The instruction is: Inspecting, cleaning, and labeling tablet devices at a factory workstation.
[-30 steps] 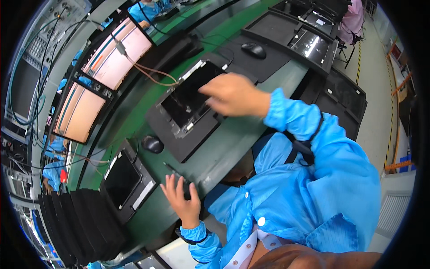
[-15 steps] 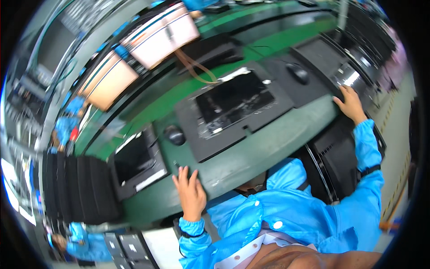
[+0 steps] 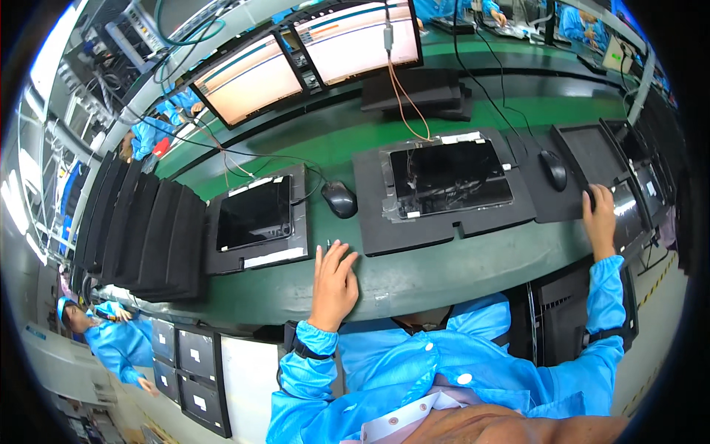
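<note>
My left hand point(image 3: 335, 287) rests on the green table near its front edge, fingers stretched out and holding nothing. Ahead of it sits a black mouse point(image 3: 339, 200). A black tablet-like screen panel point(image 3: 255, 213) lies on a dark foam pad to the left, and a larger panel point(image 3: 451, 177) lies taped on a foam board point(image 3: 370, 200) in the middle. My right hand point(image 3: 603, 222) is at the right, beside a black tray point(image 3: 592, 148), its fingers extended. A small dark shape shows at its fingertips; I cannot make out what it is. Another black mouse point(image 3: 552, 170) stands just left of that hand.
Dark foam trays point(image 3: 140, 229) stand stacked at the left. Two monitors point(image 3: 248, 78) rise at the back, with cables hanging down. Black foam pieces point(image 3: 414, 92) lie behind the middle board. A co-worker in blue point(image 3: 118, 340) is at lower left, near black boxes point(image 3: 196, 355).
The view has turned and levelled, so the table appears straighter. My left hand stays on the table, its fingers a little closer together; my right hand is now by the right mouse's pad.
</note>
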{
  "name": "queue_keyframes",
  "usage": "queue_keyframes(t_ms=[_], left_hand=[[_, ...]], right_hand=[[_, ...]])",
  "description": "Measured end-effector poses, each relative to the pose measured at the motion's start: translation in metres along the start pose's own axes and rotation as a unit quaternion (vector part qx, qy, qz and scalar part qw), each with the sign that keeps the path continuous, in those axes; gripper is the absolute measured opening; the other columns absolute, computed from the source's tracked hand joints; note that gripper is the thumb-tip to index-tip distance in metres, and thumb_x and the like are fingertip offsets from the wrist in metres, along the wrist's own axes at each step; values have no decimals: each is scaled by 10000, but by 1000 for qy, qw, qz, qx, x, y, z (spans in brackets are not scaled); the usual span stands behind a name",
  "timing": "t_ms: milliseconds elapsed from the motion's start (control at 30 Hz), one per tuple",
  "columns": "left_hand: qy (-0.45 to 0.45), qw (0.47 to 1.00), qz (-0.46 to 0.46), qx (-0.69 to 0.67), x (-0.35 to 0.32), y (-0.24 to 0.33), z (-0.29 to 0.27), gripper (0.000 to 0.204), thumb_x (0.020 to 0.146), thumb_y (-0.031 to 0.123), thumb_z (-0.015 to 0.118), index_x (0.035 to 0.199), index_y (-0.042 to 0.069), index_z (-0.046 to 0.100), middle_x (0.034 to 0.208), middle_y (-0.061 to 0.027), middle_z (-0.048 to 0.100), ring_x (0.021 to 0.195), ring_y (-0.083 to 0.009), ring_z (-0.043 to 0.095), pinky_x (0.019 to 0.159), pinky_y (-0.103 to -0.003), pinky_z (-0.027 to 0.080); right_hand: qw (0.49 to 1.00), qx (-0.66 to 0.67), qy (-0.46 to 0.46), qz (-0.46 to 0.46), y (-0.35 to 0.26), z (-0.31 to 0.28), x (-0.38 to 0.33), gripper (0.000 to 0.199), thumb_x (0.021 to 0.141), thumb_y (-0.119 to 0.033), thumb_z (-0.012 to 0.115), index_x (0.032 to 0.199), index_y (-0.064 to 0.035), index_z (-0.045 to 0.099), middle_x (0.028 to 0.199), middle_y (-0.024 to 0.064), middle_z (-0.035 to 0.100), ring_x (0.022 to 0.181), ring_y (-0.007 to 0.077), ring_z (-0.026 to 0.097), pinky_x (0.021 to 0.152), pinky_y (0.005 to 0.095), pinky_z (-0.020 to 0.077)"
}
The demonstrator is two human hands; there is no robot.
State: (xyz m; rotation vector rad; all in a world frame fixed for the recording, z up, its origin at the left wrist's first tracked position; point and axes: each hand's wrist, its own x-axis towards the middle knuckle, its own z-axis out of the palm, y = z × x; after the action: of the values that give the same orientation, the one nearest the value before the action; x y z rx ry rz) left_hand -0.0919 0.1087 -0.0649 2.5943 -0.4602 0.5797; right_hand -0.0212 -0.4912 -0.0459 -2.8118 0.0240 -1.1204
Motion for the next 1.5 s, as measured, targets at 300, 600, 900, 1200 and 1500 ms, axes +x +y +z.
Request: queue_keyframes(t_ms=[300, 600, 900, 1200, 1500], left_hand=[[34, 999, 22, -2, 2, 7, 3, 259, 836, 10, 689, 1095, 11, 695, 1253, -174, 645, 1296, -394, 566, 1167, -606, 331], [16, 999, 50, -10, -7, 0, -2, 237, 835, 3, 675, 1071, 15, 697, 1237, -177, 655, 1274, -392, 581, 1157, -613, 346], [434, 834, 56, 336, 68, -87, -194, 570, 833, 14, 703, 1380, 7, 545, 1506, -252, 458, 1475, -495, 327, 1199, -640, 201], [196, 810, -412, 369, -4, -180, -486, 896, 758, 578, 819, 1412, 12, 584, 1316, -258, 654, 1251, -348, 630, 1059, -420, 467], [230, 730, -33, 642, -62, -31, -419, 423, 804, 188, 807, 1215, 126, 729, 861, -60, 602, 802, -283, 616, 748, -407, 511]], right_hand=[[980, 181, -59, 58, -99, 38, -18, 145, 933, -171, 686, 994, -40, 669, 887, 126, 676, 737, 292, 673, 660, 383, 524], [981, 185, -33, 43, -105, 61, -10, 238, 949, -257, 667, 1055, -47, 698, 1020, 180, 715, 943, 374, 693, 804, 429, 554], [974, 177, -90, 106, -45, 74, -47, 201, 1035, -161, 615, 1086, 30, 652, 875, 101, 647, 757, 154, 586, 708, 292, 491], [980, 173, -69, 63, -58, 79, -33, 214, 1038, -193, 614, 1073, 14, 653, 804, 83, 586, 689, 151, 519, 661, 305, 469], [979, 169, -102, 46, -54, 75, -31, 246, 1039, -252, 619, 1073, -14, 670, 836, 84, 630, 718, 165, 575, 699, 313, 492]])
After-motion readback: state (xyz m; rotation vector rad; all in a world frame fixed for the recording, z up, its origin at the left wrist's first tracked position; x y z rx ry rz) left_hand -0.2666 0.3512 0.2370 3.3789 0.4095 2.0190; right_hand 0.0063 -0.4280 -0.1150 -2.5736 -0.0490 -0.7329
